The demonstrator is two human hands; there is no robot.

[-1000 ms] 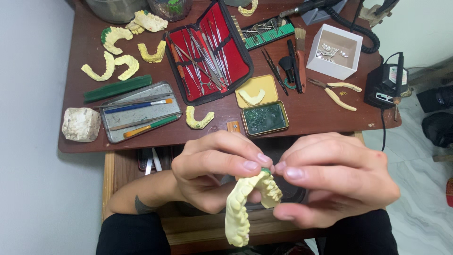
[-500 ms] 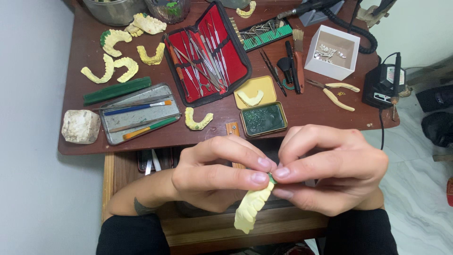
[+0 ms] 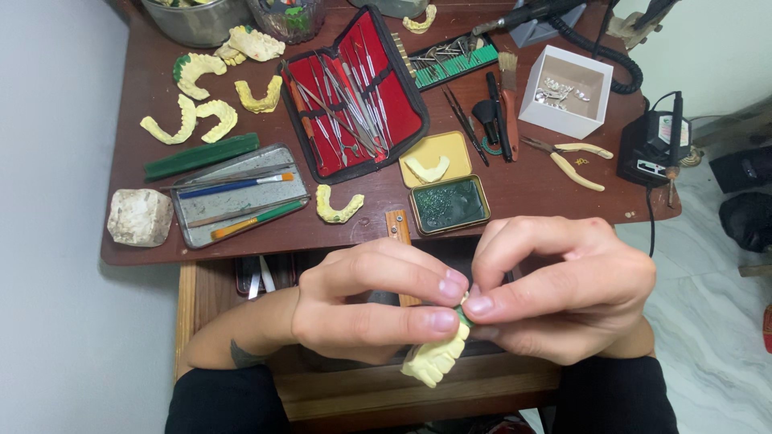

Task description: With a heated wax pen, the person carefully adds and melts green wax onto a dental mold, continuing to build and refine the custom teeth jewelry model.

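Your left hand and right hand meet fingertip to fingertip in front of the table edge, both pinched onto a pale yellow dental cast. You are grasping it from above with thumbs and forefingers, so most of the cast is hidden behind your fingers; only its lower part, with a few moulded teeth, hangs out below the grip. A small green bit shows right where your fingertips touch, too covered to tell what it is or which hand pinches it.

Your palms face away from the camera, and your forearms are cut off at the bottom of the view by dark sleeves.

Behind your hands, on the brown table, sits an open tin: its yellow lid holds a small cast piece, its base a dark green mass. Another small cast lies just left of the tin. Further back lies an open red instrument case, with more casts to its left and a metal tray holding brushes. The white box on the right holds small metal parts, too tiny to make out.
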